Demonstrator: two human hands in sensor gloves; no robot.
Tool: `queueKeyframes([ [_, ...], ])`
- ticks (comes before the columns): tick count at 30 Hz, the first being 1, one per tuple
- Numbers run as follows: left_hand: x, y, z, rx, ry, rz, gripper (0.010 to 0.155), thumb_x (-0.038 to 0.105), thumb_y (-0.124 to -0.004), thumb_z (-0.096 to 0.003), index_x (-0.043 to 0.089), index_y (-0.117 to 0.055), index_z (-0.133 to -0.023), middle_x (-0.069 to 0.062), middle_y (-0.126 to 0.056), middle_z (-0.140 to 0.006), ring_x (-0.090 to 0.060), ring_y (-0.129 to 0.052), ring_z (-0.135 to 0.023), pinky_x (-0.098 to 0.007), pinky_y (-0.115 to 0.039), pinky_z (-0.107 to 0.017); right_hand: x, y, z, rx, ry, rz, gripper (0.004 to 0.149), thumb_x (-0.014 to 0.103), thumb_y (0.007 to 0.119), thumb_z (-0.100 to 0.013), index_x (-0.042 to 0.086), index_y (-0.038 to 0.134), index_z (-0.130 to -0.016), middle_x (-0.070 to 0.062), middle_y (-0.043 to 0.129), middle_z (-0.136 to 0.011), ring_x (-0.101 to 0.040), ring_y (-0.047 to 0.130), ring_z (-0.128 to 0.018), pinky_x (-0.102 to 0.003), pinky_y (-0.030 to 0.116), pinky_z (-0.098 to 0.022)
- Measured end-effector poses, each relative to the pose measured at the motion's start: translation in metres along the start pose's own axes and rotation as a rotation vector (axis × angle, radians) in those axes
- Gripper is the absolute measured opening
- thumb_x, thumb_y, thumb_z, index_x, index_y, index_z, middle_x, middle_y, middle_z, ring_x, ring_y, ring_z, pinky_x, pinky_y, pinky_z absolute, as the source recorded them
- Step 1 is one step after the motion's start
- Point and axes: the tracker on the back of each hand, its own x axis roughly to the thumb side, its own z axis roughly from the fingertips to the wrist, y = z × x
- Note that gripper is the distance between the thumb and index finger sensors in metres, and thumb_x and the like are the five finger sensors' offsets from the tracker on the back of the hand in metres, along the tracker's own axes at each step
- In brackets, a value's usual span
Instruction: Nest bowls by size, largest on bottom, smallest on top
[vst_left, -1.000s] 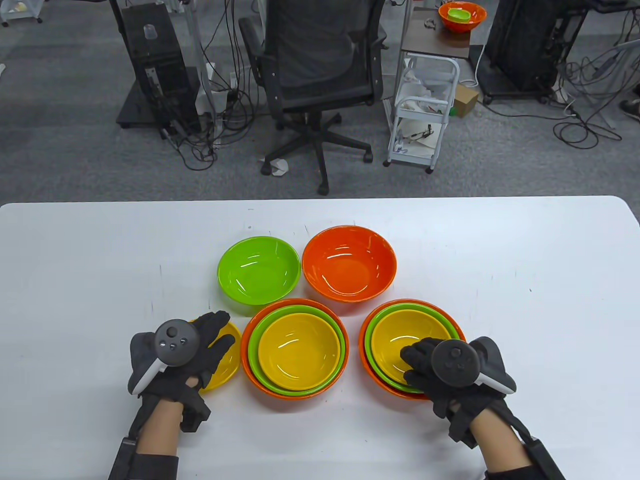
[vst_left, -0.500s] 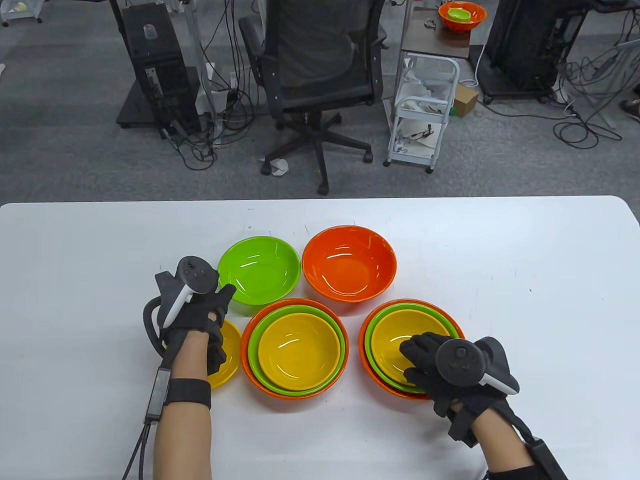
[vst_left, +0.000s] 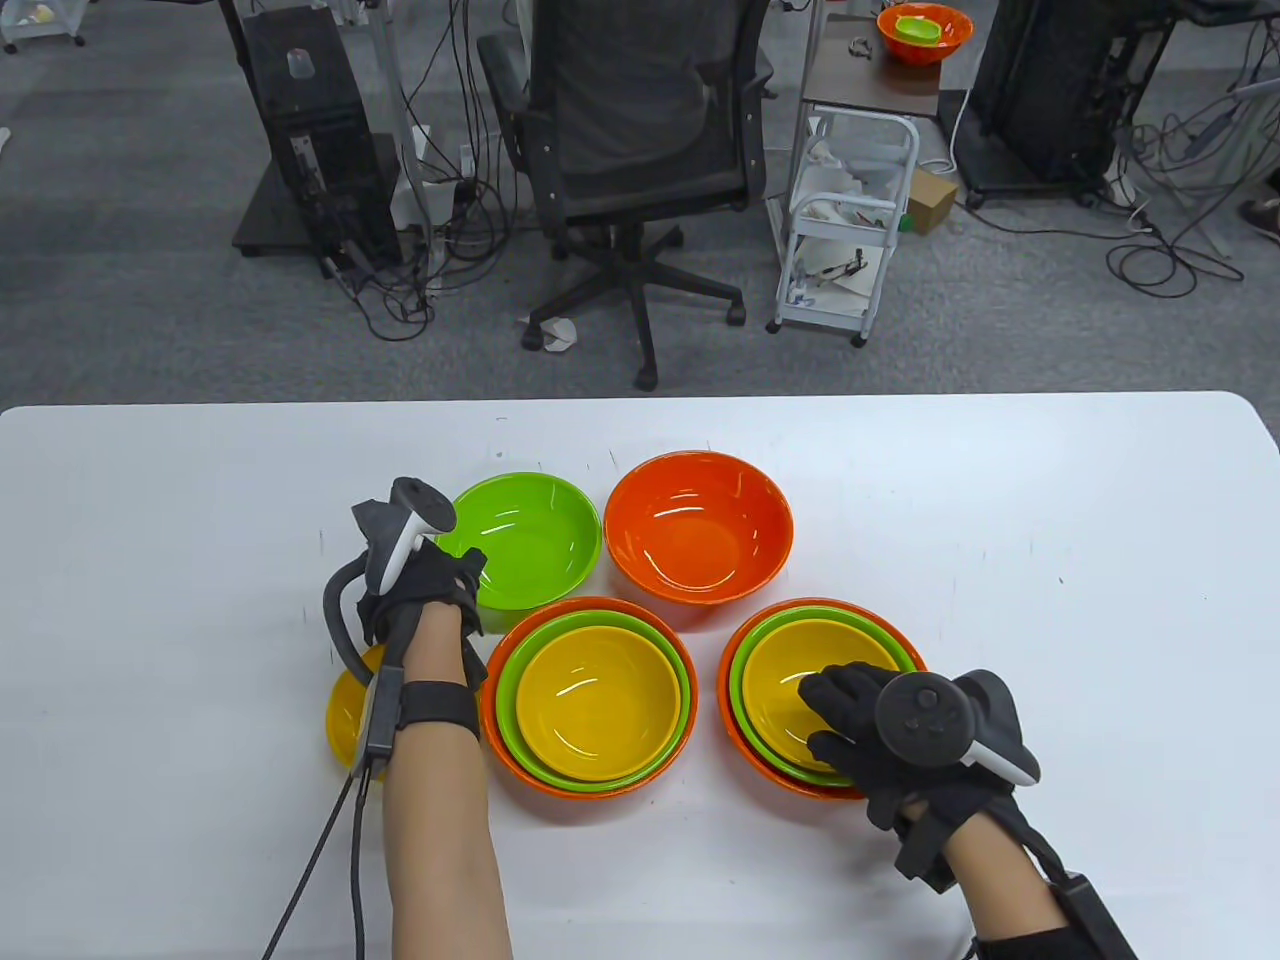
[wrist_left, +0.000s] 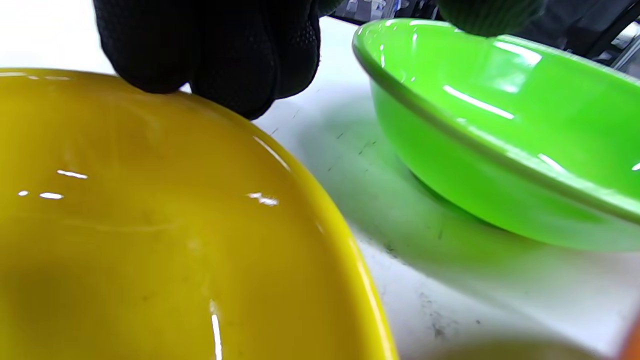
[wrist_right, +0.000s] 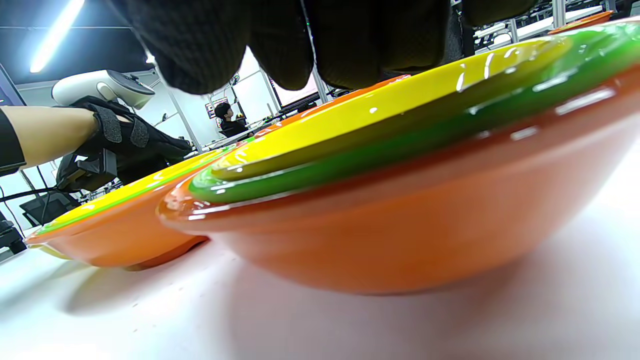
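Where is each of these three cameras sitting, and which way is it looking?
Table view: high above, looking down; both gloved hands, left hand, right hand, among bowls.
Left wrist view: low, facing the green bowl; fingertips above the yellow bowl.
Right wrist view: table height, facing the right stack; shares the left hand.

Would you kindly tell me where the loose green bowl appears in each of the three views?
Table view: green bowl sits left of the single orange bowl, with the left hand at its near-left rim.
Left wrist view: it fills the upper right.
Right wrist view: not visible.
Shared landmark: the loose yellow bowl beside it.
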Motion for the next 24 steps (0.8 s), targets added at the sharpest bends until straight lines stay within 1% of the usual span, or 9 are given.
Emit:
queueKeyframes([
  [4, 0.003, -0.002, -0.006, -0.024, 0.04, -0.004, 0.086, 0.063, -0.064, -0.0507, 0.011, -0.039, -0.114, -0.011, -0.085, -0.093, -0.03, -0.095, -0.068, -0.045, -0.083, -0.05, -0.001, 0.0, 0.0, 0.002, 0.006, -0.003, 0.06, 0.035, 0.078, -0.049, 0.008, 0.068, -0.101, -0.023, 0.068, -0.103, -0.055, 0.059, -0.094, -0.071, 0.048, -0.067],
  [7, 0.007, -0.002, -0.009, -0.02, 0.03, -0.045, 0.085, 0.063, -0.065, -0.0507, 0.012, -0.04, -0.113, -0.01, -0.088, -0.09, -0.029, -0.096, -0.065, -0.044, -0.084, -0.048, -0.002, 0.0, -0.001, 0.003, 0.013, -0.006, 0.06, 0.035, 0.078, -0.049, 0.008, 0.068, -0.102, -0.023, 0.067, -0.104, -0.055, 0.059, -0.094, -0.071, 0.048, -0.067],
  [10, 0.009, -0.002, -0.013, -0.029, 0.032, -0.042, 0.083, 0.061, -0.067, -0.0508, 0.011, -0.044, -0.112, -0.008, -0.092, -0.085, -0.028, -0.099, -0.06, -0.043, -0.085, -0.045, -0.003, 0.0, 0.0, 0.003, 0.02, -0.009, 0.06, 0.035, 0.078, -0.049, 0.008, 0.068, -0.102, -0.023, 0.067, -0.104, -0.055, 0.059, -0.094, -0.071, 0.047, -0.067],
  [14, 0.012, -0.003, -0.018, -0.028, 0.032, -0.037, 0.08, 0.058, -0.07, -0.0509, 0.009, -0.049, -0.11, -0.005, -0.098, -0.075, -0.025, -0.103, -0.051, -0.041, -0.088, -0.038, -0.004, -0.001, 0.0, 0.004, 0.031, -0.012, 0.06, 0.035, 0.078, -0.049, 0.008, 0.068, -0.102, -0.023, 0.067, -0.104, -0.055, 0.059, -0.094, -0.071, 0.048, -0.067],
  [16, 0.014, -0.003, -0.021, -0.035, 0.022, -0.036, 0.08, 0.057, -0.071, -0.0511, 0.007, -0.049, -0.109, -0.003, -0.099, -0.072, -0.023, -0.103, -0.048, -0.039, -0.089, -0.036, -0.006, -0.001, -0.001, 0.002, 0.039, -0.017, 0.06, 0.035, 0.078, -0.049, 0.008, 0.067, -0.102, -0.023, 0.067, -0.104, -0.055, 0.058, -0.094, -0.071, 0.047, -0.067],
  [20, 0.012, -0.003, -0.027, -0.014, 0.045, -0.026, 0.074, 0.048, -0.075, -0.0518, 0.005, -0.051, -0.107, 0.003, -0.102, -0.062, -0.017, -0.106, -0.036, -0.035, -0.091, -0.029, -0.007, -0.002, -0.001, 0.002, 0.05, -0.02, 0.06, 0.035, 0.078, -0.049, 0.008, 0.067, -0.102, -0.023, 0.067, -0.104, -0.055, 0.058, -0.094, -0.071, 0.048, -0.067],
  [21, 0.012, -0.003, -0.028, -0.02, 0.036, -0.018, 0.073, 0.048, -0.075, -0.0519, 0.005, -0.052, -0.107, 0.005, -0.102, -0.06, -0.015, -0.106, -0.034, -0.034, -0.092, -0.026, -0.007, -0.002, -0.001, 0.003, 0.051, -0.02, 0.06, 0.035, 0.078, -0.049, 0.008, 0.067, -0.102, -0.024, 0.067, -0.104, -0.055, 0.058, -0.094, -0.071, 0.048, -0.067],
  [24, 0.008, -0.003, -0.031, -0.036, 0.018, 0.032, 0.07, 0.046, -0.073, -0.0529, 0.005, -0.053, -0.106, 0.005, -0.102, -0.059, -0.014, -0.106, -0.033, -0.033, -0.092, -0.026, -0.009, -0.003, -0.001, 0.003, 0.061, -0.024, 0.06, 0.035, 0.078, -0.049, 0.008, 0.067, -0.102, -0.023, 0.066, -0.104, -0.055, 0.058, -0.094, -0.071, 0.048, -0.067],
])
